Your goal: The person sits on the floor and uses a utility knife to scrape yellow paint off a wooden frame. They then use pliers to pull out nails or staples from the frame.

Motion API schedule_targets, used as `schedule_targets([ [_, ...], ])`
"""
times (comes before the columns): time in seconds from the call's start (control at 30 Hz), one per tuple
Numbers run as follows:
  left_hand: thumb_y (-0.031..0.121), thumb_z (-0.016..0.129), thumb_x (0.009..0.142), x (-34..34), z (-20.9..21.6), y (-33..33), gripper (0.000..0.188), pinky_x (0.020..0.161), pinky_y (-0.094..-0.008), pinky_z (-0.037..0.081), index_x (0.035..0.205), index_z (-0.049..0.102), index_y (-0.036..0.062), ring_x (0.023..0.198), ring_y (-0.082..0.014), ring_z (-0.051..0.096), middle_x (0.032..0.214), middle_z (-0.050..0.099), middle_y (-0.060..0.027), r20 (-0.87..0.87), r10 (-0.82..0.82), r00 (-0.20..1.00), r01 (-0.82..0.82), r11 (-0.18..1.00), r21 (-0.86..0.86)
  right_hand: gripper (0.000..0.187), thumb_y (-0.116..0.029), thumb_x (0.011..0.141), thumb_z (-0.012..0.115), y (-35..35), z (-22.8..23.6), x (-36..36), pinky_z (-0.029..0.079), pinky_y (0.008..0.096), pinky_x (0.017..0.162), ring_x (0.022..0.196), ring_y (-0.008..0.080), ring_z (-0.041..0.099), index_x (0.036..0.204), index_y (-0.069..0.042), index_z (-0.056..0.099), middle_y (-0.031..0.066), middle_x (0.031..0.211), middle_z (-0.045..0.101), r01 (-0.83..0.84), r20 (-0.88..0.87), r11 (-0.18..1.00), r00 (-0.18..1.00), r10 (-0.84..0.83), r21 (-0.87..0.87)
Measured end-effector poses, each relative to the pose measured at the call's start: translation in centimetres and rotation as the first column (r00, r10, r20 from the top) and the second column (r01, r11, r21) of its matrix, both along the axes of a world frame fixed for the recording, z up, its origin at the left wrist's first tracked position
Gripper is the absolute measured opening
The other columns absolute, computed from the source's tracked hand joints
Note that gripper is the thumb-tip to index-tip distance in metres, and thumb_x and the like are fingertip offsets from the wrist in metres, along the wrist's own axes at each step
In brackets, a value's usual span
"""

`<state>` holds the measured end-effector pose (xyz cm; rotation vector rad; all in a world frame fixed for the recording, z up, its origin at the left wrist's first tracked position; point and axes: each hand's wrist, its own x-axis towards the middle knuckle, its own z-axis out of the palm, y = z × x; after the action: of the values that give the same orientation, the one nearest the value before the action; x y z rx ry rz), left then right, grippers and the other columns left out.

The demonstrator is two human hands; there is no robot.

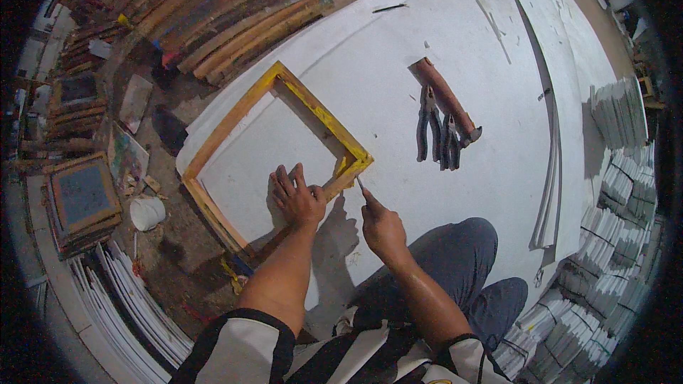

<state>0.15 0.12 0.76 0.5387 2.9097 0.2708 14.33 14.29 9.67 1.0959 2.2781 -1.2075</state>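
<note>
A rectangular wooden frame (231, 119), smeared with yellow paint on its far right side, lies tilted on a white sheet surface (398, 50). My left hand (295, 199) reaches across its near rail and holds it, fingers spread over the inner side. In my right hand (384, 229) is a slim tool with a narrow metal blade (362, 185); the fist hides its handle. The blade's tip meets the near right corner of the frame. To the right lie a hammer (447, 96) with a wooden handle and two dark-handled pliers (429, 128) (449, 146).
Stacked wooden bars (235, 18) lie at the far left. Smaller frames (84, 195) and a white tub (147, 213) stand on the left floor. Bundled white strips (605, 235) line the right side. My bent knee (473, 242) rests over the sheet's near edge.
</note>
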Motion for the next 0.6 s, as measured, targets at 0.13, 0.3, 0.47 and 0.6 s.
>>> schedule_targets([
  [0.13, 0.029, 0.059, 0.09, 0.0, -1.3, -0.5, 0.07, 0.119, -0.0681, 0.025, 0.156, 0.04, 0.0177, 0.156, -0.049, 0.017, 0.167, 0.023, -0.0243, -0.026, 0.007, 1.0, -0.008, 1.0, -0.018, 0.052, -0.025, 0.105, 0.051, 0.1, 0.9, -0.9, 0.057, 0.0599, 0.075, 0.084, 0.0475, 0.072, 0.157, -0.022, 0.045, 0.0282, 0.093, 0.072, -0.052, 0.055, 0.998, 0.997, 0.051, 0.021],
  [0.3, 0.03, 0.057, 0.093, 0.3, -0.4, -0.3, 0.069, 0.119, -0.069, 0.023, 0.158, 0.04, 0.0141, 0.155, -0.0516, 0.017, 0.167, 0.022, -0.0268, -0.029, -0.05, 0.998, 0.048, 0.996, -0.07, 0.056, -0.02, 0.103, 0.052, -1.0, -1.2, -1.0, 0.057, 0.0597, 0.074, 0.08, 0.0483, 0.071, 0.158, -0.013, 0.042, 0.0291, 0.091, 0.072, 0.035, -0.094, 0.999, 0.995, -0.038, -0.032],
  [0.47, 0.028, 0.057, 0.095, 0.3, -0.2, -0.6, 0.067, 0.119, -0.0677, 0.022, 0.156, 0.039, 0.0065, 0.149, -0.0566, 0.025, 0.161, 0.028, -0.0337, -0.103, -0.111, 0.988, 0.106, 0.993, -0.052, 0.063, -0.015, 0.101, 0.056, -2.2, 1.9, -2.5, 0.06, 0.0547, 0.07, 0.082, 0.0394, 0.075, 0.159, -0.005, 0.037, 0.0254, 0.094, 0.073, -0.139, 0.166, 0.986, 0.978, 0.122, 0.09],
  [0.6, 0.028, 0.056, 0.095, 0.4, -0.2, -0.2, 0.065, 0.119, -0.0673, 0.021, 0.154, 0.04, 0.0067, 0.149, -0.0557, 0.025, 0.16, 0.029, -0.0337, -0.117, -0.096, 0.989, 0.093, 0.995, -0.033, 0.058, -0.019, 0.102, 0.06, -3.1, -2.7, -1.0, 0.058, 0.045, 0.058, 0.068, 0.0282, 0.07, 0.156, -0.006, 0.045, 0.0134, 0.085, 0.07, 0.275, -0.085, 0.916, 0.947, -0.311, -0.291],
])
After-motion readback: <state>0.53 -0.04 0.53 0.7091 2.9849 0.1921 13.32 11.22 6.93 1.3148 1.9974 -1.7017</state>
